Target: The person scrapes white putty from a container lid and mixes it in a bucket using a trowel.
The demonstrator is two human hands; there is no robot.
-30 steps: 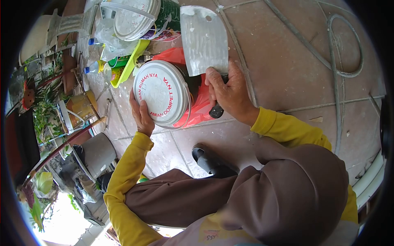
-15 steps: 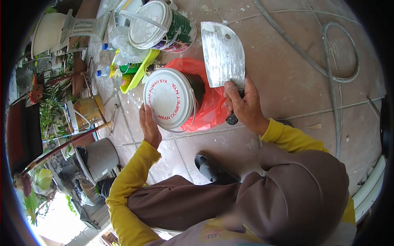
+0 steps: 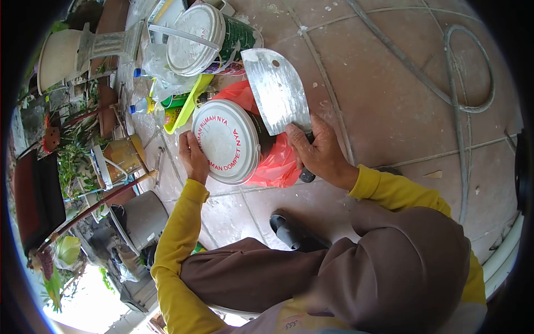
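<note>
Bucket 1 (image 3: 226,146): is sitting at 10 o'clock from the view's centre; its white lid is hiding the contents.
Red plastic (image 3: 281,166): is showing beside bucket 1 at 1 and 4 o'clock, perhaps shielding the floor (image 3: 389,125).
Left hand (image 3: 194,160): is lying against the lid's edge at 8 o'clock, seemingly steadying it; whether the fingers are clamping, cannot tell.
Right hand (image 3: 322,153): is wrapping the black handle (image 3: 307,176) at 3 o'clock from the lid, probably controlling the blade's angle.
Broad blade (image 3: 273,89): is pointing to 11 o'clock, 1 hole near its end.
Bucket 2 (image 3: 193,44): is standing at 11 o'clock from bucket 1, lidded, contents hidden.
</note>
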